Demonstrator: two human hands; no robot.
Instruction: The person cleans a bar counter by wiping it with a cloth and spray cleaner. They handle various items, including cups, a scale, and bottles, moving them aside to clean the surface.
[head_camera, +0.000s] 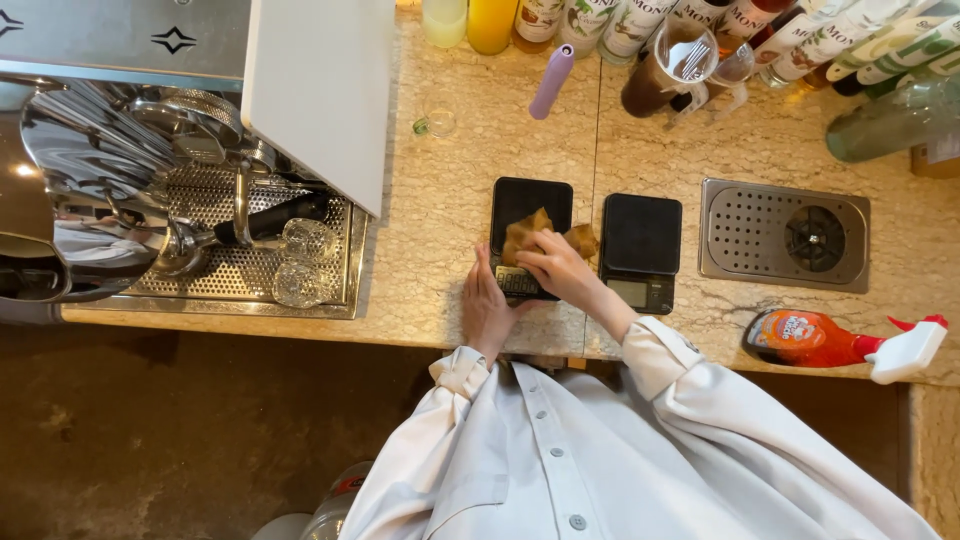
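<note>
My right hand (556, 270) presses a crumpled brown cloth (527, 233) onto the top of a small black scale (521, 202) on the stone counter. My left hand (486, 309) lies flat against the near left side of that scale, fingers together, steadying it. A second black scale (641, 233) sits just to the right, untouched. Both white shirt sleeves reach in from the bottom of the view.
An espresso machine (120, 150) with a drip tray and two upturned glasses (305, 262) stands at left. A steel rinser tray (760, 235) is at right, an orange spray bottle (812, 338) at the front edge. Syrup bottles (820, 40), a purple tube (551, 82) and glasses line the back.
</note>
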